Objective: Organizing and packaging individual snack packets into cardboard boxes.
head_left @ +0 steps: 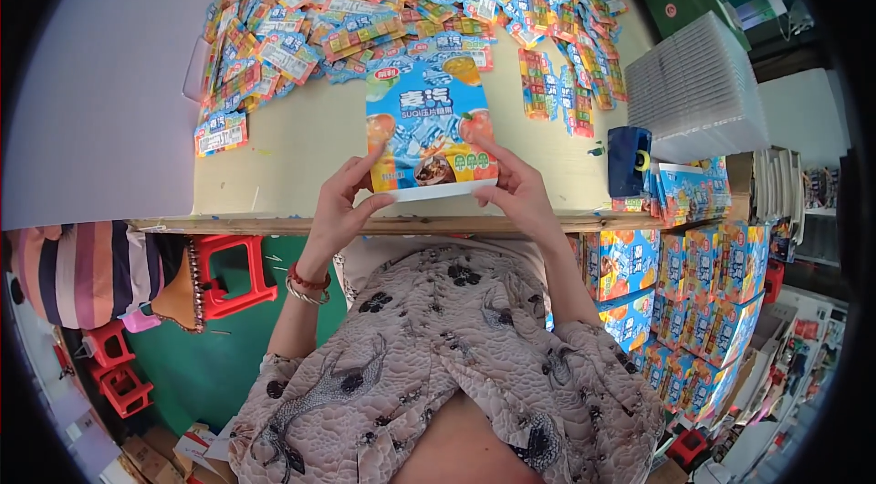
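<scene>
You hold a flat blue carton point(427, 128) with fruit and ice pictures over the near edge of the table point(301, 146). Your left hand point(342, 206) pinches its lower left corner; your right hand point(511, 183) grips the lower right edge, fingers spread up its face. Beyond it lies a wide heap of small blue and multicoloured candy packets point(411, 0). To the right, finished blue boxes point(684, 288) stand stacked below the table edge, beside a stack of clear plastic trays point(698, 87).

One blue carton point(429, 128), three red stools point(228, 274)
</scene>
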`<state>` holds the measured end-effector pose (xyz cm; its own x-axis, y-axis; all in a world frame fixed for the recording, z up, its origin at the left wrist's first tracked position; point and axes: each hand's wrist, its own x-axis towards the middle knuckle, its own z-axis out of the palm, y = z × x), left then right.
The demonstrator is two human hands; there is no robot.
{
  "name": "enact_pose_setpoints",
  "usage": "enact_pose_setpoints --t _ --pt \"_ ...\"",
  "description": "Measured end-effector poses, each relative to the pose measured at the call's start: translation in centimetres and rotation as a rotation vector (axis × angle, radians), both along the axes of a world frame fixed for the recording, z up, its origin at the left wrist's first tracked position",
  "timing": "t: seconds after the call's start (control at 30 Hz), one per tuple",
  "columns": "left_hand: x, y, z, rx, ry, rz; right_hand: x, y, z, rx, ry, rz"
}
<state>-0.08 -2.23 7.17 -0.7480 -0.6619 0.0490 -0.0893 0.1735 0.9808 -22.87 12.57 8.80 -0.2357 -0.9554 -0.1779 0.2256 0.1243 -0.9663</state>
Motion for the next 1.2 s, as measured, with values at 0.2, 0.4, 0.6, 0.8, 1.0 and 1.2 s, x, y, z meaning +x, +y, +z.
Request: enact_pose_setpoints --t 0.2,0.4,0.6,0.8,1.0,1.2 --pt "-0.2 1.6 -1.1 -0.573 -0.056 0.152 0.9 0.2 -1.3 -0.016 0.691 -0.157" --pt "0.2 3.2 -3.6 -0.761 0.007 0.260 0.2 0.8 -2.0 -0.252 1.229 -0.179" --pt "1.0 1.6 -3.9 -0.834 -0.035 0.141 -0.3 1.1 -3.0 -0.323 1.251 -0.113" --pt "0.2 -0.7 -2.1 -0.936 0.009 -0.055 0.1 1.7 -4.4 -0.377 1.231 -0.180" --pt "0.1 -2.2 -1.6 -0.897 -0.120 -0.378 0.6 2.1 -4.4 -0.292 1.101 -0.204" --pt "0.1 -1.7 -1.6 -0.940 -0.141 -0.385 1.5 2.2 -4.5 -0.389 1.448 -0.294"
